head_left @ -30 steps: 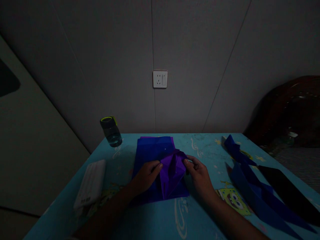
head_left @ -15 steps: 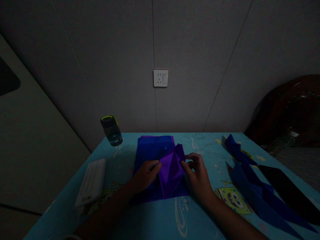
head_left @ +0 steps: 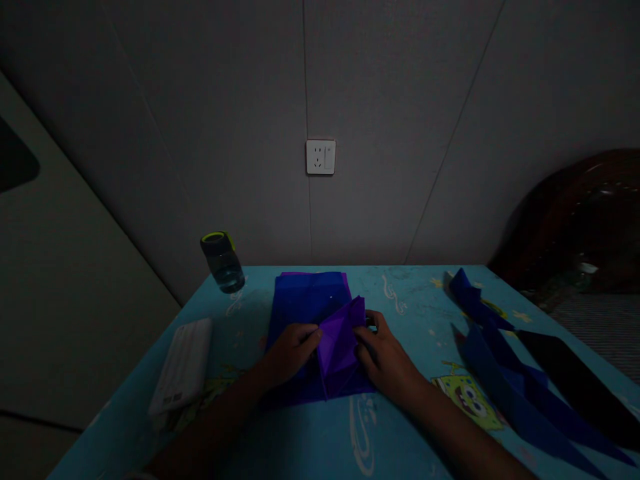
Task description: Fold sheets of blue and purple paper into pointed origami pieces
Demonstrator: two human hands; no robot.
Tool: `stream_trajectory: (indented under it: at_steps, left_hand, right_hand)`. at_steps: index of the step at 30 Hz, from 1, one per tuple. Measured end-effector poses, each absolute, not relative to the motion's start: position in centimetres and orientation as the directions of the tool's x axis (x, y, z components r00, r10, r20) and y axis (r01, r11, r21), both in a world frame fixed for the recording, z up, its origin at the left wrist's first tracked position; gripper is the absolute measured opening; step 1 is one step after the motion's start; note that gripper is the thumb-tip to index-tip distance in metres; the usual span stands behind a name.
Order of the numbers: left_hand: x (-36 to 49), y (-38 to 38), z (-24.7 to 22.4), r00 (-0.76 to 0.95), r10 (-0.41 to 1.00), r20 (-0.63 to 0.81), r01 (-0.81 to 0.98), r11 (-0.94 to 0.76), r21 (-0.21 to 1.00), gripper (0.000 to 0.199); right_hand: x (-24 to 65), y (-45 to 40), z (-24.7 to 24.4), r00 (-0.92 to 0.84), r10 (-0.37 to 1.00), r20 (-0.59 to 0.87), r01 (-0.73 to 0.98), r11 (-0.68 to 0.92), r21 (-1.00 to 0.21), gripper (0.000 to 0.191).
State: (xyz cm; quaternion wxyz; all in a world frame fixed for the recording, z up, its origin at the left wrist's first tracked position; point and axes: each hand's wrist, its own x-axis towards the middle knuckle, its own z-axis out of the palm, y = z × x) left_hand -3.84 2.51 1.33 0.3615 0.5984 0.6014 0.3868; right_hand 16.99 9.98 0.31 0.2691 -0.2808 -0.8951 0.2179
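Observation:
Between my two hands is a piece of folded purple paper (head_left: 340, 347), its creased flaps standing partly apart. My left hand (head_left: 295, 350) pinches its left edge between thumb and fingers. On the opposite edge my right hand (head_left: 383, 353) has its thumb in front and its fingers partly hidden behind the paper. Beneath lies a stack of blue and purple sheets (head_left: 305, 297), flat on the table.
A light blue patterned cloth (head_left: 400, 427) covers the table. At the left stand a water bottle (head_left: 223, 262) and a white power bank (head_left: 183, 363). Folded blue paper shapes (head_left: 520, 387) and a flat black object (head_left: 575, 380) lie at the right. A wall socket (head_left: 321, 157) is behind.
My right hand has shifted slightly left and its fingers have curled in against the paper. The purple paper's top corner has dropped a little. My left hand stays nearly still.

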Motion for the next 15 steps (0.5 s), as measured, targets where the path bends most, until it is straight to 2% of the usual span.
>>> stream_trajectory:
  at_steps: [7, 15]
  left_hand:
    - [-4.04, 2.72, 0.56, 0.003, 0.999, 0.041, 0.530, -0.036, 0.847, 0.038]
    - [-3.78, 2.53, 0.53, 0.028, 0.998, 0.063, 0.561, -0.068, 0.825, 0.037]
  right_hand:
    - [16.69, 9.51, 0.60, -0.703, 0.657, 0.273, 0.384, 0.674, -0.631, 0.013]
    - [16.71, 9.55, 0.46, -0.678, 0.678, 0.285, 0.260, 0.583, -0.770, 0.006]
